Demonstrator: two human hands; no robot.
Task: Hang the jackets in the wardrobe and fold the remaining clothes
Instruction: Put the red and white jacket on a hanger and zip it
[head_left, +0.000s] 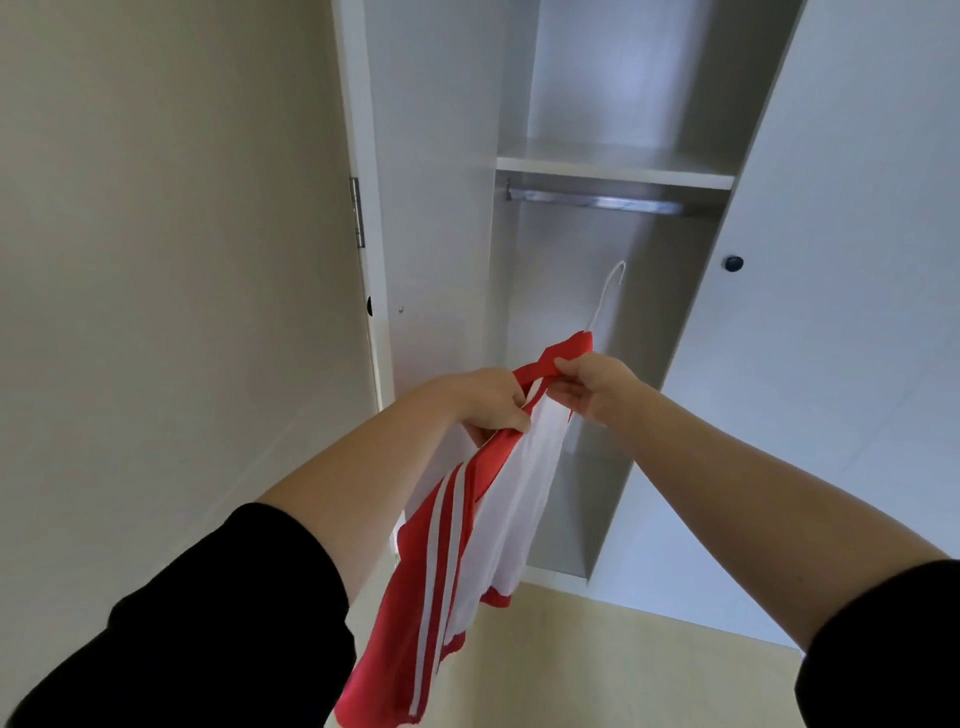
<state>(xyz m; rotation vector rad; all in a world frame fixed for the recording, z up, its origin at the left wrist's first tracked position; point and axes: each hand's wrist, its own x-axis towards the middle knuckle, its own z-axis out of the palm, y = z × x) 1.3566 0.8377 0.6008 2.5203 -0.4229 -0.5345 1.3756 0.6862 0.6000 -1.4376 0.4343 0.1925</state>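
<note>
Wall: plain off-white, seen at left.
Floor: pale wood tone.
Door: white, fitted with a dark round knob.
Light: soft and even, shadows kept faint.

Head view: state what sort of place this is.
Probably a bedroom or dressing area, at an open white wardrobe with a metal hanging rail under a shelf; both hands hold a red-and-white jacket on a white hanger.
</note>
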